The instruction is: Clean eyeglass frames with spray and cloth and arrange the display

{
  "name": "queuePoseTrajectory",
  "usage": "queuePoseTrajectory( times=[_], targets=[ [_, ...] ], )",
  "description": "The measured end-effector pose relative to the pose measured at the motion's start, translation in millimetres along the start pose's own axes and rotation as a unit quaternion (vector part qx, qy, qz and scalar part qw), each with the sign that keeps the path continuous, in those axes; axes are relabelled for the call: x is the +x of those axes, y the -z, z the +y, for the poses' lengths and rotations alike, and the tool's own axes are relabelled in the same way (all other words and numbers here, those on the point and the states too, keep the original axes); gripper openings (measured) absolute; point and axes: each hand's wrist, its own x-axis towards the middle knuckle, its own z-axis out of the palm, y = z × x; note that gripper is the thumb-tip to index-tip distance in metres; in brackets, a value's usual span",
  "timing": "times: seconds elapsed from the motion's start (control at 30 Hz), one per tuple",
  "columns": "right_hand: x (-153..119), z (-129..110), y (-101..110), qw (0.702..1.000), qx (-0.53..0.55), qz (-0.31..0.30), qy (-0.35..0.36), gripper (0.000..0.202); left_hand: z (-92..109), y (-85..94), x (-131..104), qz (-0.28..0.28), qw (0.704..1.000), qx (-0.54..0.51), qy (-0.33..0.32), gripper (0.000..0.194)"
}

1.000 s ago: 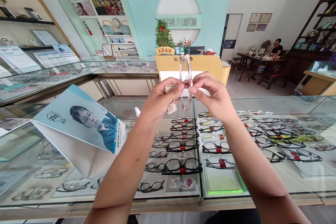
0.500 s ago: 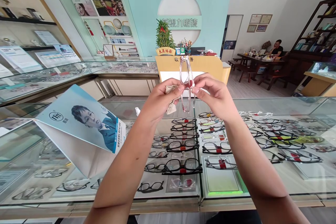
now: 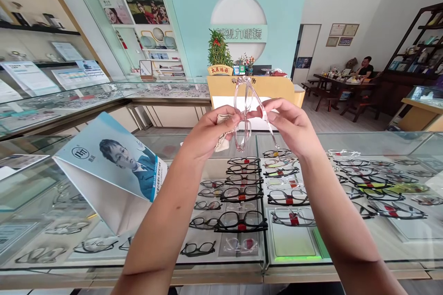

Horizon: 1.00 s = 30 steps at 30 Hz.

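A pair of clear-framed eyeglasses (image 3: 238,97) is held up on end above the glass display counter, one lens over the other. My left hand (image 3: 207,133) is closed on the frame near its middle, and a beige cloth (image 3: 222,140) is bunched in the same fingers. On the other side, my right hand (image 3: 289,124) pinches a clear temple arm of the eyeglasses, which slants away from the front. The fingertips of both hands are close together around the bridge.
Below my hands, a glass display case (image 3: 242,256) holds rows of eyeglasses. A folded advertising stand (image 3: 114,161) rises from the counter on the left. A reception desk (image 3: 216,87) with a potted plant (image 3: 218,48) stands ahead. A person (image 3: 365,69) sits at a table far right.
My right hand has moved slightly right, swinging the temple arm out from the frame front. The left hand still holds the eyeglasses and cloth. The whole view has shifted slightly.
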Motion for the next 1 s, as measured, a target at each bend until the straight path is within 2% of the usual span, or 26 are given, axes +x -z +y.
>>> queuePoseTrajectory(
  times=[0.13, 0.2, 0.33, 0.57, 0.7, 1.0],
  targets=[
    [-1.9, 4.8, -6.7, 0.999, -0.018, 0.016, 0.027, 0.04, -0.9, -1.2, -0.7, -0.011, 1.0, -0.022, 0.019, 0.054],
    [-2.6, 4.6, -10.5, 0.996, -0.062, 0.031, 0.052, 0.043, -1.8, -2.2, -0.3, -0.012, 0.999, -0.026, 0.026, 0.054],
    [-2.2, 2.3, -14.6, 0.984, -0.139, 0.055, 0.094, 0.044, -3.0, -4.7, 1.3, -0.013, 0.999, -0.031, 0.023, 0.057],
    [-2.6, -2.7, -15.9, 0.979, -0.15, 0.063, 0.124, 0.039, -2.9, -4.5, 1.2, -0.013, 0.999, -0.04, 0.018, 0.054],
    [-3.1, -2.6, -17.3, 0.981, -0.149, 0.065, 0.107, 0.042, -2.8, -3.8, 0.8, -0.023, 0.999, -0.024, 0.016, 0.052],
    [-3.2, -4.0, -11.5, 0.995, -0.065, 0.077, 0.028, 0.067, 3.4, -2.1, -0.1, -0.063, 0.998, 0.015, 0.009, 0.051]
  ],
)
